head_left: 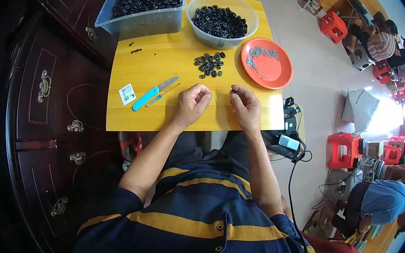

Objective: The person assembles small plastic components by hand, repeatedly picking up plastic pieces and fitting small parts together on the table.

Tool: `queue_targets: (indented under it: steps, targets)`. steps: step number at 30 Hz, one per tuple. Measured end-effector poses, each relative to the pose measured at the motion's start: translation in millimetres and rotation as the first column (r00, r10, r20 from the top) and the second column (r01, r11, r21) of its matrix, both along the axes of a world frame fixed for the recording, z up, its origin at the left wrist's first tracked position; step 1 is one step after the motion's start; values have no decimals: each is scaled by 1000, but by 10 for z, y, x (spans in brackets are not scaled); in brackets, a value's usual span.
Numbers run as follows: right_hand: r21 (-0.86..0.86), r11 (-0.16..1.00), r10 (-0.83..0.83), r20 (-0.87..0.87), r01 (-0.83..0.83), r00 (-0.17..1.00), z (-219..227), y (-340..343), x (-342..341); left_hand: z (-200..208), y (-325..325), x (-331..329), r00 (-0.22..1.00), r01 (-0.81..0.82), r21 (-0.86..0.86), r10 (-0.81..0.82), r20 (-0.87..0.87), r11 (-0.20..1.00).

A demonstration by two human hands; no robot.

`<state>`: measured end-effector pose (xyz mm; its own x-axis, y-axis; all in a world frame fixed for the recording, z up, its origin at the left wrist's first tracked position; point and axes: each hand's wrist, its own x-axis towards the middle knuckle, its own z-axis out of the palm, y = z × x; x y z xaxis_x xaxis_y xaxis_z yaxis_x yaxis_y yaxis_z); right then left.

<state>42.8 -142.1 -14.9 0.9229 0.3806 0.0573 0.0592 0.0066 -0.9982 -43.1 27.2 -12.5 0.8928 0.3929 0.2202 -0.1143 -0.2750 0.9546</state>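
Note:
My right hand [247,108] pinches a small black oval plastic part [233,92] between thumb and fingertips, just above the yellow table's near edge. To its left, my left hand [193,104] is closed, thumb against curled fingers; anything it holds is hidden. Beyond both hands lies a loose pile of small black oval parts [210,65]. An orange-red plate [281,74] with small silvery metal pieces [260,53] sits to the right. Left of my left hand are a blue-handled knife [152,95], blade pointing away to the right, and a thin pen-like tool [162,95].
At the far side stand a round clear tub [198,31] and a rectangular clear bin [145,28], both full of black parts. A white printed label [127,94] lies on the table [166,61]. Dark drawers [38,109] flank the left. Other people sit at right among red stools [344,149].

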Motion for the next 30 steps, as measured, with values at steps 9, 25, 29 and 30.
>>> queue_targets:
  steps: [9,25,29,30]
  targets:
    - [-40,999,-2,-20,1,1000,-34,-70,-27,57,-47,61,996,58,-13,-58,-62,998]
    - [91,996,-7,-98,16,995,-115,-84,15,154,-233,306,983,168,95,-160,-85,981]
    - [83,996,33,-132,-22,991,-92,-82,-13,164,-236,359,987,160,152,-153,-59,975]
    - [84,996,32,-135,-21,990,-101,-85,-18,171,-233,377,988,154,188,-149,-44,970]
